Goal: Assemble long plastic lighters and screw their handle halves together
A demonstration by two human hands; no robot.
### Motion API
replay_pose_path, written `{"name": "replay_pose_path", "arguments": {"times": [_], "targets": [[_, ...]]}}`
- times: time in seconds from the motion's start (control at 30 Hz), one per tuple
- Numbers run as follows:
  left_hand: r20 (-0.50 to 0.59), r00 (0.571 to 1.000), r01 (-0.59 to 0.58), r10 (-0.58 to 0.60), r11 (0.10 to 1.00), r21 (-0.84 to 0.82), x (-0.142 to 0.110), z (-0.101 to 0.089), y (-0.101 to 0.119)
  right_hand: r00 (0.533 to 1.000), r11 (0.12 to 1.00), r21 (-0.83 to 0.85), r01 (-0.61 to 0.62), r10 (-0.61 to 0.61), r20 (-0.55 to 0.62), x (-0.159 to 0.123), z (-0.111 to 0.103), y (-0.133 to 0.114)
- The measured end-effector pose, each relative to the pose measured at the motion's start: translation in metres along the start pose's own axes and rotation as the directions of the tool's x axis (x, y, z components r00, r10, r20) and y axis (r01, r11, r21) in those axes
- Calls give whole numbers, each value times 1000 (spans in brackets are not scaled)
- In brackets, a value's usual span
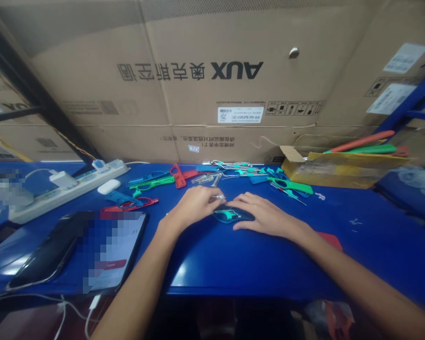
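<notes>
- The dark blue plastic shell (pixel 246 216) lies at the centre of the frame, on the blue table (pixel 212 264), with a teal insert (pixel 228 216) in it.
- The right hand (pixel 264 215) straddles the shell's right end: thumb on the near edge, fingers close together along the far edge.
- The left hand (pixel 193 206) has thumb and fingertips pinching a small shiny clear piece (pixel 218 197) just above the shell's left end; its other fingers curl, partly hidden.
- The shell looks light and fairly stiff, probably smooth enough to slide on the glossy table; its long edges seem the best hold.
- The insert looks small and easily nudged, so better kept free of pressure.
- The clear piece is likely hard, slick and perhaps brittle, suiting a gentle fingertip pinch.
</notes>
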State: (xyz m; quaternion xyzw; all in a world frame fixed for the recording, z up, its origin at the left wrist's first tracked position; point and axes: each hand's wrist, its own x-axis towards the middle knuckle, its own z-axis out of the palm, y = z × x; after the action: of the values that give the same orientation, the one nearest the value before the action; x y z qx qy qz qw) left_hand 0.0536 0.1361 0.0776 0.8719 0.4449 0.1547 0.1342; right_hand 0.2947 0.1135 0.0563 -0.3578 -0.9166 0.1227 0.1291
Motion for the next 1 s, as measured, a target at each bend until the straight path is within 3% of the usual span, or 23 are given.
{"name": "replay_pose_path", "arguments": {"times": [0.17,0.43,0.7,1.0], "targets": [[-65,996,63,-60,997,53,-1,-5,-5,998,996,-75,46,-49,-42,2,10,-2],[178,982,69,-67,998,-10,-3,-4,-7,999,997,73,21,-19,-38,-1,-4,7],[221,963,154,-153,988,14,-4,-9,-12,1000,996,87,1,1,-22,0,-3,3],[259,958,133,-124,991,-15,-6,-8,-14,997,998,46,30,-27,-70,0,-4,1]]}}
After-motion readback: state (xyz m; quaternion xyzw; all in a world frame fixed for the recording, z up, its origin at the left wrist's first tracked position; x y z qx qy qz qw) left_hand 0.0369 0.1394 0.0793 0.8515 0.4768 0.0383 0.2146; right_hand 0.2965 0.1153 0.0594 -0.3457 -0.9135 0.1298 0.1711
